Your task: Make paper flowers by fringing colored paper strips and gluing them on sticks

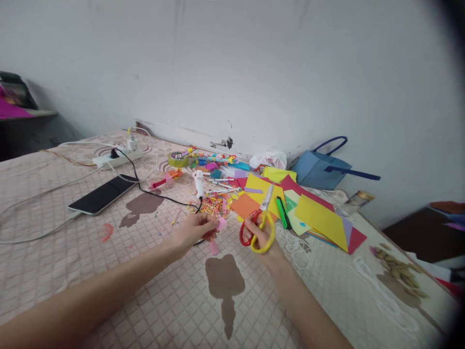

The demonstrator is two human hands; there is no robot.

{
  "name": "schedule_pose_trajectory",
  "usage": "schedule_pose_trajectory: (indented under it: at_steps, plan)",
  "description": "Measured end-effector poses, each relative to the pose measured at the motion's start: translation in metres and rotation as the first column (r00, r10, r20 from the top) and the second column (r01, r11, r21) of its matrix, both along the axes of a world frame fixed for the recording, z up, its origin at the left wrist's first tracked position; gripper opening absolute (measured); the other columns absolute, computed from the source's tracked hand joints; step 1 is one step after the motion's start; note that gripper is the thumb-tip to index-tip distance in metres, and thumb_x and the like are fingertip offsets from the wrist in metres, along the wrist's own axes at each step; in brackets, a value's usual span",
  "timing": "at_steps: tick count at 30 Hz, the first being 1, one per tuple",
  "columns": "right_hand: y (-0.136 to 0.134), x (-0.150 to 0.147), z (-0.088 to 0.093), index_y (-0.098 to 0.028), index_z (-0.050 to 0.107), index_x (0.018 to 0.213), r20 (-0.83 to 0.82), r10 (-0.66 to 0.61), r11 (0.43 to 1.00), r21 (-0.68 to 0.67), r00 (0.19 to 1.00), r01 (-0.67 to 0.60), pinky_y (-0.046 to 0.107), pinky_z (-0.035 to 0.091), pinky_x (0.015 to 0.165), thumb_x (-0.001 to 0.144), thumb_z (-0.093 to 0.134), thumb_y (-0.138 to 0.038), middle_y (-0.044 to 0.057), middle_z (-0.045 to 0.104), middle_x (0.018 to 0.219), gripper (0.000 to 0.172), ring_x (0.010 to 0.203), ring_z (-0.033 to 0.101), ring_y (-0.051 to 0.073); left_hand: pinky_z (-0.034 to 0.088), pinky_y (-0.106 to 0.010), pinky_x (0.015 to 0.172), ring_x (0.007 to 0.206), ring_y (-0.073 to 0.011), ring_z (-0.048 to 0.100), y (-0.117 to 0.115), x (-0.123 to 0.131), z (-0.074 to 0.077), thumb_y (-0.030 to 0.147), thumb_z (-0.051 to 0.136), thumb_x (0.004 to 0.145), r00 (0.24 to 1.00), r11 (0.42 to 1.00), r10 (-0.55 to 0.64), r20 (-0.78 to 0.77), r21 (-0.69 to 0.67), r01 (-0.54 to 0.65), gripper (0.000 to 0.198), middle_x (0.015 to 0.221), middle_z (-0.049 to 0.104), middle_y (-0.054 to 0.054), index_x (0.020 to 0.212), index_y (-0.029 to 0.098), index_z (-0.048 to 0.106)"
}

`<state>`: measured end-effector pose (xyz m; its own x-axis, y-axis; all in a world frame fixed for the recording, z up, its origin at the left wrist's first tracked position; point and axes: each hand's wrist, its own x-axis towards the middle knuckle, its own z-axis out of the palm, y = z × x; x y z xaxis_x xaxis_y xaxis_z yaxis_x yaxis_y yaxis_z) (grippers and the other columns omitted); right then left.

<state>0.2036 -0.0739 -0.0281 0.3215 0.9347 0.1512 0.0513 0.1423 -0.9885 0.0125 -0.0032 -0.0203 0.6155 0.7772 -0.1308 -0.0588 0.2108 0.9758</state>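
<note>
Between the fingertips of my left hand (pixel 203 226) is a small pink paper piece (pixel 221 223). Just below that hand a second pink scrap (pixel 213 247) shows; I cannot tell whether it touches the fingers. My right hand (pixel 263 237) grips scissors (pixel 268 198) by their red and yellow handles, blades pointing up and away from me. A white glue gun (pixel 198 184) stands beyond my left hand, its black cord running behind the fingers. Close to the scissors lie a green box cutter (pixel 283 213) and sheets of coloured paper (pixel 321 220).
On the left are a tablet (pixel 103 195) with a cable and a white power strip (pixel 118 159). Paper shreds (pixel 214 204) and a tape roll (pixel 178 159) lie farther back. A blue bag (pixel 319 168) leans by the wall. White string (pixel 296 247) lies at right.
</note>
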Motion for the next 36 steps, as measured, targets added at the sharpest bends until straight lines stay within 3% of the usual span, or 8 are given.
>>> schedule_pose_trajectory:
  at_steps: [4, 10, 15, 21, 26, 36]
  plan:
    - [-0.01, -0.03, -0.002, -0.022, 0.05, 0.078, -0.12, 0.093, 0.995, -0.014, 0.988, -0.096, 0.02, 0.037, 0.043, 0.072, 0.069, -0.042, -0.006, 0.047, 0.058, 0.028, 0.045, 0.044, 0.008, 0.041, -0.02, 0.051, 0.049, -0.0085, 0.054, -0.011, 0.002, 0.004, 0.042, 0.065, 0.071, 0.997, 0.997, -0.056, -0.052, 0.055, 0.059, 0.032, 0.055, 0.06, 0.0, 0.068, 0.013, 0.054]
    - [-0.017, -0.04, 0.005, -0.02, 0.051, 0.076, -0.111, 0.067, 0.996, -0.052, 0.992, -0.073, 0.018, 0.037, 0.041, 0.071, 0.071, -0.035, -0.006, 0.048, 0.061, 0.026, 0.046, 0.043, 0.007, 0.042, -0.021, 0.052, 0.05, -0.0097, 0.055, -0.015, 0.002, 0.004, 0.042, 0.063, 0.075, 0.982, 0.98, -0.178, -0.071, 0.082, 0.183, 0.031, 0.055, 0.062, -0.002, 0.068, 0.013, 0.052]
    - [-0.016, -0.039, 0.005, -0.019, 0.049, 0.076, -0.134, 0.019, 0.99, -0.135, 0.991, -0.037, 0.017, 0.034, 0.038, 0.07, 0.07, -0.035, -0.008, 0.044, 0.057, 0.027, 0.042, 0.039, 0.006, 0.043, -0.021, 0.052, 0.051, -0.0104, 0.057, -0.016, 0.002, 0.008, 0.046, 0.055, 0.079, 0.989, 0.987, -0.13, -0.065, 0.089, 0.135, 0.034, 0.056, 0.062, -0.001, 0.07, 0.014, 0.05]
    - [-0.017, -0.039, -0.002, -0.02, 0.049, 0.075, -0.116, 0.057, 0.991, -0.111, 0.992, -0.07, 0.017, 0.033, 0.039, 0.072, 0.069, -0.035, -0.008, 0.044, 0.055, 0.026, 0.043, 0.04, 0.006, 0.045, -0.023, 0.053, 0.053, -0.0112, 0.058, -0.016, 0.003, 0.006, 0.041, 0.068, 0.069, 0.981, 0.977, -0.186, -0.053, 0.096, 0.191, 0.032, 0.058, 0.063, -0.002, 0.068, 0.013, 0.055]
    - [-0.018, -0.038, -0.003, -0.021, 0.05, 0.076, -0.157, 0.065, 0.992, -0.097, 0.985, -0.081, 0.019, 0.034, 0.04, 0.075, 0.066, -0.039, -0.008, 0.045, 0.051, 0.025, 0.042, 0.041, 0.008, 0.043, -0.021, 0.052, 0.049, -0.0096, 0.057, -0.014, 0.003, 0.002, 0.037, 0.067, 0.071, 0.988, 0.989, -0.143, -0.051, 0.037, 0.145, 0.027, 0.054, 0.06, 0.0, 0.067, 0.013, 0.055]
    - [-0.018, -0.038, -0.004, -0.021, 0.051, 0.075, -0.156, 0.055, 0.989, -0.124, 0.986, -0.075, 0.018, 0.032, 0.04, 0.07, 0.071, -0.033, -0.008, 0.046, 0.056, 0.024, 0.042, 0.04, 0.006, 0.046, -0.022, 0.054, 0.053, -0.0108, 0.058, -0.017, 0.003, 0.008, 0.038, 0.065, 0.071, 0.981, 0.979, -0.169, -0.1, 0.102, 0.179, 0.027, 0.058, 0.063, -0.002, 0.069, 0.012, 0.058]
